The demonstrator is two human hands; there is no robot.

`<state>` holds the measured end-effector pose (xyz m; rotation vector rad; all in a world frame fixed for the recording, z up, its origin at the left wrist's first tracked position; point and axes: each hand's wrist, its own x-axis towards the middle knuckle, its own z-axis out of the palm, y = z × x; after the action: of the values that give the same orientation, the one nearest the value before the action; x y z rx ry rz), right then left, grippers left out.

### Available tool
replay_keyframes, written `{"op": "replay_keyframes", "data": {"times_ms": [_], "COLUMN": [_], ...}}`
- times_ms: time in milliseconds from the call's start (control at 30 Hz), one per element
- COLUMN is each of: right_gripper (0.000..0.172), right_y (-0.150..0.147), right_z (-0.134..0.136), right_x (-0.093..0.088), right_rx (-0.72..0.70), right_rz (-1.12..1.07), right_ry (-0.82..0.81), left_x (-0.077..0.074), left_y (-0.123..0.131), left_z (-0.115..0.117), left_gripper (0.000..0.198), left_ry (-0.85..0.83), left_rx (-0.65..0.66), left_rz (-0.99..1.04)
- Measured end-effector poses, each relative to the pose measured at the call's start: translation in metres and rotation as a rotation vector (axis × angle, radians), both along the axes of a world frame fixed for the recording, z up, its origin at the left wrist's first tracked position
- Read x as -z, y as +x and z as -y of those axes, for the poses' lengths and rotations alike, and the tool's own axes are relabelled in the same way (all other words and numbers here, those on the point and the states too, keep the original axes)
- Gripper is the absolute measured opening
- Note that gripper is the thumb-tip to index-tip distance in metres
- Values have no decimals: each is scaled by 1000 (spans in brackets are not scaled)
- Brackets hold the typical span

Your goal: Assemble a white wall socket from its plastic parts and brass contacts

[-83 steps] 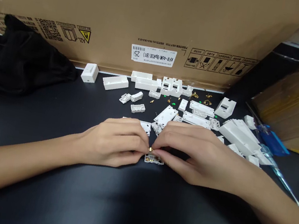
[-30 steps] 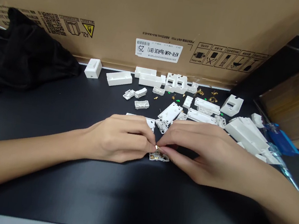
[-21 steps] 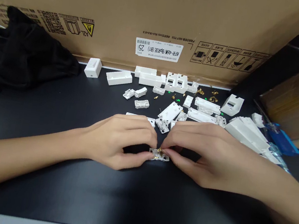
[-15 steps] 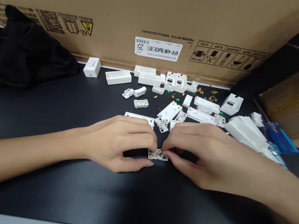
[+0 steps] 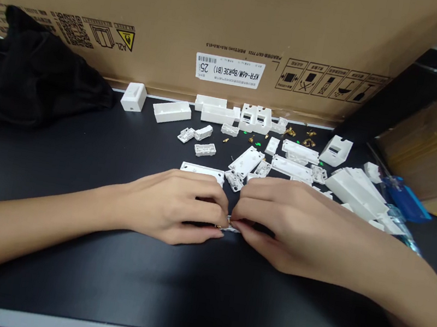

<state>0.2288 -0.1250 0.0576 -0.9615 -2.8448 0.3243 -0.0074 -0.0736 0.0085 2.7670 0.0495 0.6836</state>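
White plastic socket base (image 5: 232,229), almost buried between the two grips, lying flat on the table (image 5: 223,291), with a glint of brass contact (image 5: 219,226) at its left edge! Left grip (image 5: 172,206) and right grip (image 5: 289,224) curled inward, fingertips pressed together over the base from both sides: a tight pinch, though on exactly which piece, impossible to tell behind those fingers. Looks like the fitting of small metal parts, mid-assembly, with the next move calling for steady fingertip pressure and a clean seat in a very small pocket. Just beyond the left grip, a long white housing cover (image 5: 203,170), smooth moulded plastic with squared corners. Just beyond the gap between the grips, a small notched clip piece (image 5: 234,180). Farther out past the right grip, loose brass terminals (image 5: 308,142) and tiny green bits (image 5: 258,144) among the white shells, then a blue-handled screwdriver (image 5: 406,197) off to the right.
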Motion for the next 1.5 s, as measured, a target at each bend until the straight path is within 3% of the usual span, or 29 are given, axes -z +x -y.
{"op": "replay_keyframes", "data": {"times_ms": [367, 700, 1500], "right_gripper": [27, 22, 22], "right_y": [0, 14, 10], "right_z": [-3, -7, -5], "right_x": [1, -2, -4], "right_rx": [-53, -151, -141], "right_rz": [4, -45, -2], "right_ry": [51, -11, -72], "left_x": [-1, -3, -3], "left_y": [0, 0, -1], "left_z": [2, -1, -2], "left_gripper": [13, 12, 6], "left_ry": [-26, -69, -111], "left_rx": [-23, -32, -28], "left_rz": [-37, -57, -53]}}
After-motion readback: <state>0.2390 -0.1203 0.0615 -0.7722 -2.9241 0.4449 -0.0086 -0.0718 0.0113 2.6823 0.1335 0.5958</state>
